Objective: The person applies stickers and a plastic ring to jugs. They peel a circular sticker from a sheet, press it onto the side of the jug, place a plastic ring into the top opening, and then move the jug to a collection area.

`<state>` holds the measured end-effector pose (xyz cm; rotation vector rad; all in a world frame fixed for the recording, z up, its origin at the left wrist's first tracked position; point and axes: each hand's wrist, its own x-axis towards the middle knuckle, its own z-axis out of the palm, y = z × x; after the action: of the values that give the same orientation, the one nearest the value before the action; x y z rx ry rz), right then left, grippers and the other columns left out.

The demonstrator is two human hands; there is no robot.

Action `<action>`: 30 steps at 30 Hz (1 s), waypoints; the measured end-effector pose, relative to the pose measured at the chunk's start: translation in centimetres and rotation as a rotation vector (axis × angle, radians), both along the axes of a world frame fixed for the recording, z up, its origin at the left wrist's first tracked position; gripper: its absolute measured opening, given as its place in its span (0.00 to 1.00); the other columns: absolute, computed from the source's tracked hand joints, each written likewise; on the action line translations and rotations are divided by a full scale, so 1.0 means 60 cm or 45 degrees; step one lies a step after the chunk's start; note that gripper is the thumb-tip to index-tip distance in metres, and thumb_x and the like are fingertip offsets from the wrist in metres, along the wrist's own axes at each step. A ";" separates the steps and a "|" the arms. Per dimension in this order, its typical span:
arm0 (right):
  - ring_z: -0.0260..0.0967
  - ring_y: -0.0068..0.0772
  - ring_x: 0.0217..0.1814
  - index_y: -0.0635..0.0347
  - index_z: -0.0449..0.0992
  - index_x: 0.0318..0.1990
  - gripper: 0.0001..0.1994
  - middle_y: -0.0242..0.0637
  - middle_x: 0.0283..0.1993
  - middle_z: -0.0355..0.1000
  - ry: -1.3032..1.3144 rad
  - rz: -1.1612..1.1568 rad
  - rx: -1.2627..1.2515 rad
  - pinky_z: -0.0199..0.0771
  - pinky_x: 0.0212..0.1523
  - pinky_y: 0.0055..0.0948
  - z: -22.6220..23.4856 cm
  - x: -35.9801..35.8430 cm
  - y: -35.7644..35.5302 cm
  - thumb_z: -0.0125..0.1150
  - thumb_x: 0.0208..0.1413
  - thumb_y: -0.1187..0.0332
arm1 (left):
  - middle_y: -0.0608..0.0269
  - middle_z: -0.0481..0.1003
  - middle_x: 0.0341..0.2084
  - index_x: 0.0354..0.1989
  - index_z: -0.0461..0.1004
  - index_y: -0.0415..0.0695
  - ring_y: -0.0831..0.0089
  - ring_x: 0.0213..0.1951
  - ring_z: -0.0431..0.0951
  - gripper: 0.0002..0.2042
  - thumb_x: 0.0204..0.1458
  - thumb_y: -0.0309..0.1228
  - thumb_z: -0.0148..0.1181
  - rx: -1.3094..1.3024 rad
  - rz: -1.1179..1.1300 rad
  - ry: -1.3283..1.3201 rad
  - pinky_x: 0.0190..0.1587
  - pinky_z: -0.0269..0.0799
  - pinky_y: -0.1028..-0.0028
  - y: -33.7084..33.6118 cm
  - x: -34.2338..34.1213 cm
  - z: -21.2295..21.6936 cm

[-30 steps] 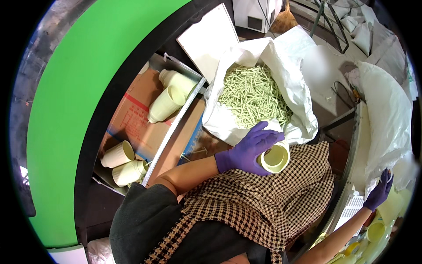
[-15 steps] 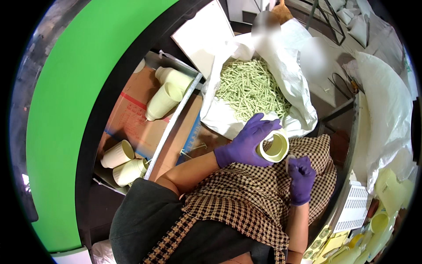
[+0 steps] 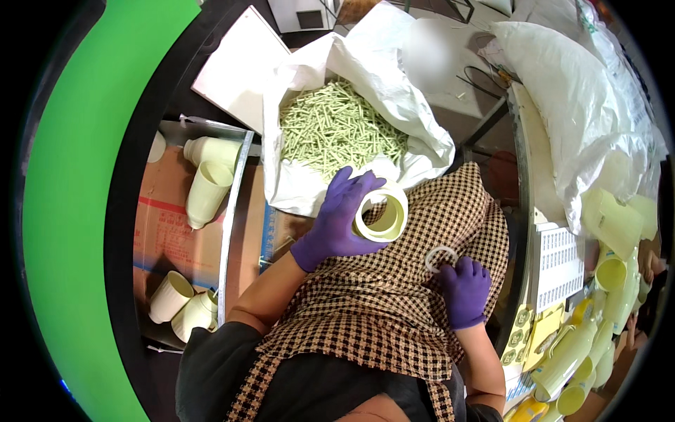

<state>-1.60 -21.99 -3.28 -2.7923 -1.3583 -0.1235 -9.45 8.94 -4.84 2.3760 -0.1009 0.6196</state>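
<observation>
My left hand [image 3: 340, 219], in a purple glove, is wrapped round a pale yellow hollow cylinder [image 3: 400, 214]. Its round open mouth faces up toward me, with an inner rim showing inside. Lower and to the right, over my lap, my right hand [image 3: 465, 294], also gloved in purple, is closed on a thin whitish ring [image 3: 441, 248]. The ring sticks out past the fingertips, apart from the cylinder. Just beyond my left hand stands a white sack [image 3: 430, 144] holding many short pale green sticks [image 3: 337, 126].
At left, a metal-edged tray [image 3: 232, 204] lined with cardboard [image 3: 165, 228] holds several cream bottle-shaped parts [image 3: 209, 190]. A green surface [image 3: 91, 211] curves along the far left. On the right stand a bench [image 3: 526, 162], a label sheet [image 3: 559, 267], plastic bags [image 3: 562, 91] and yellowish containers [image 3: 566, 362].
The whole view has swung, so the scene sits further left. In my right hand, the ring now shows clearly beyond the fingers. My left hand still grips the cylinder.
</observation>
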 end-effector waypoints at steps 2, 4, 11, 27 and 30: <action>0.74 0.43 0.49 0.54 0.80 0.34 0.04 0.41 0.46 0.71 -0.278 0.136 0.154 0.77 0.49 0.40 -0.025 0.007 0.005 0.68 0.51 0.67 | 0.51 0.75 0.59 0.70 0.55 0.36 0.53 0.64 0.72 0.55 0.34 0.45 0.82 0.000 -0.013 0.006 0.75 0.44 0.48 -0.002 0.003 0.007; 0.72 0.45 0.55 0.60 0.78 0.30 0.05 0.43 0.49 0.69 -0.100 0.185 0.159 0.80 0.48 0.37 -0.034 0.003 0.016 0.69 0.50 0.71 | 0.51 0.75 0.59 0.70 0.55 0.36 0.54 0.64 0.72 0.55 0.34 0.45 0.82 0.005 -0.027 -0.009 0.75 0.44 0.48 -0.002 0.003 0.011; 0.80 0.39 0.36 0.62 0.82 0.43 0.09 0.41 0.39 0.79 0.718 0.385 1.039 0.80 0.37 0.30 0.109 0.046 0.085 0.70 0.54 0.73 | 0.51 0.76 0.58 0.70 0.55 0.33 0.54 0.64 0.72 0.56 0.34 0.45 0.82 0.073 -0.035 0.034 0.75 0.43 0.50 -0.007 0.004 0.030; 0.80 0.48 0.37 0.56 0.81 0.42 0.13 0.41 0.47 0.78 0.481 0.130 0.667 0.82 0.38 0.41 0.044 0.002 0.168 0.66 0.47 0.75 | 0.53 0.79 0.51 0.58 0.73 0.45 0.54 0.56 0.78 0.37 0.35 0.45 0.76 0.149 -0.194 -0.016 0.71 0.51 0.48 -0.063 0.044 0.068; 0.79 0.50 0.42 0.55 0.80 0.43 0.11 0.45 0.43 0.77 0.583 0.150 0.732 0.80 0.43 0.43 -0.019 0.008 0.172 0.64 0.51 0.71 | 0.54 0.75 0.52 0.57 0.73 0.43 0.52 0.60 0.72 0.37 0.36 0.46 0.77 0.233 -0.164 -0.019 0.72 0.47 0.43 -0.080 0.047 0.063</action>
<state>-1.10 -11.66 -4.39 -2.0950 -1.1398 0.1082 -6.63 4.13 -1.05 2.5162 -0.3275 0.5877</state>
